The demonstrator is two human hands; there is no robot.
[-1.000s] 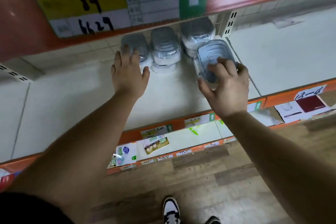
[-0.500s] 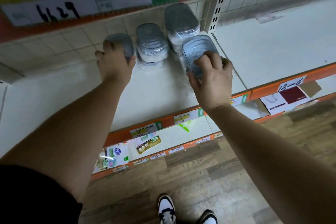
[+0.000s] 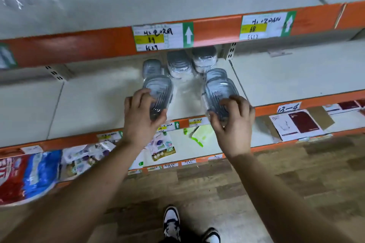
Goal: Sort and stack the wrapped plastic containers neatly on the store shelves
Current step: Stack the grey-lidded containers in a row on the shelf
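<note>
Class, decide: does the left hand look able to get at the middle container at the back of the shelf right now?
Probably not yet: the left hand grips a front container. Once freed, the bare shelf before the middle container leaves a way.

glossy plastic-wrapped containers [image 3: 158, 94], wood-look floor [image 3: 296, 173]

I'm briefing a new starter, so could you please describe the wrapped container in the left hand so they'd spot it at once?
Start at the 89 price label on the orange shelf edge; wrapped containers sit on the white shelf beneath it. Yours is the front-left container, held by the left hand, whereas the front-right container is in the right hand.
</note>
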